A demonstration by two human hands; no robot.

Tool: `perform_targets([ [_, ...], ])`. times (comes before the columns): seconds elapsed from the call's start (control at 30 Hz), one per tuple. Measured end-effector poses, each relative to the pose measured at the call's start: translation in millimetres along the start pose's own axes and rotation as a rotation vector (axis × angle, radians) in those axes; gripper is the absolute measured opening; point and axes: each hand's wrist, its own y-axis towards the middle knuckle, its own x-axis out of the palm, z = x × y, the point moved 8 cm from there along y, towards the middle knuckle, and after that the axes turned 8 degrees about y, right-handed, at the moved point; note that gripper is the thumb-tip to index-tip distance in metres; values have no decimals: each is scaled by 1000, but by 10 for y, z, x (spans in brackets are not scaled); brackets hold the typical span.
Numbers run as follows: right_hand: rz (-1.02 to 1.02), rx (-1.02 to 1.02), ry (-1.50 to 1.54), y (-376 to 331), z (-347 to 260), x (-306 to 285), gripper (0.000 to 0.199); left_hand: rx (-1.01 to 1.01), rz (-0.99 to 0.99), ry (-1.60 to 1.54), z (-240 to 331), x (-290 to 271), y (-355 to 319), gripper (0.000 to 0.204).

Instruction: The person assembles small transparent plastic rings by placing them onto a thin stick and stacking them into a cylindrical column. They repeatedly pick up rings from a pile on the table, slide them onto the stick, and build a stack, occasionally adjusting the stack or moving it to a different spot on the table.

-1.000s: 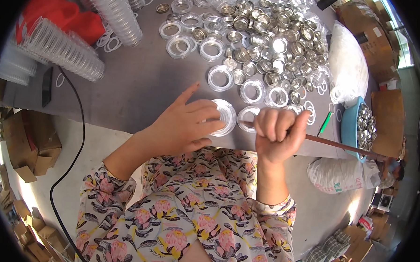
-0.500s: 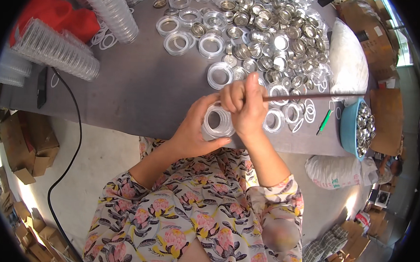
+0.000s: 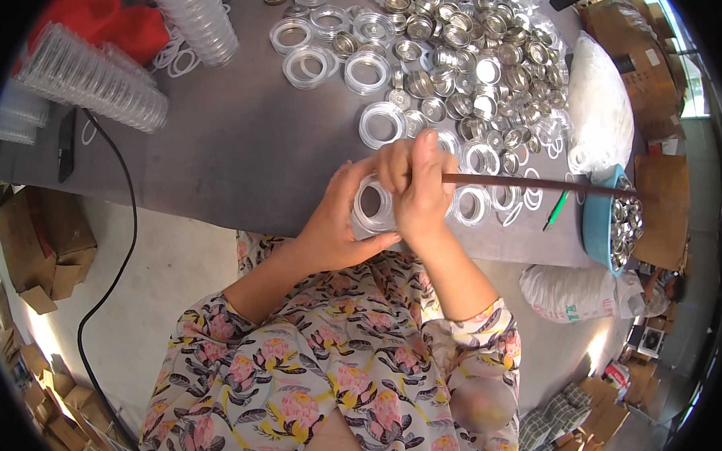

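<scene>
At the table (image 3: 219, 155), your left hand (image 3: 336, 212) cups a clear ring (image 3: 375, 220), likely light, stiff; grip its rim; your right hand (image 3: 419, 188) clenches a rod (image 3: 532, 182)

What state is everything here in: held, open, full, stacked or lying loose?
Left hand: curled, gripping
Clear ring: in that hand, partly hidden
Right hand: closed
Brown stick: in the right hand, pointing right
Blue basin: filled with metal caps
Clear plastic pieces: stacked
Green tool: lying loose
Cardboard box: on the floor, flaps open
</scene>
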Motion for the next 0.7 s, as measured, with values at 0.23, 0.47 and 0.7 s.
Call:
perform_targets([
  [0.23,123,234,-47,-255,-66,-241,57,38,23,29,57,-1,-1,84],
  [0.47,49,-39,19,12,-6,14,57,109,32,127,86,-44,31,85],
  [0.7,56,-221,188,-215,-435,-433,60,-3,58,-263,-345,-279,392,53],
])
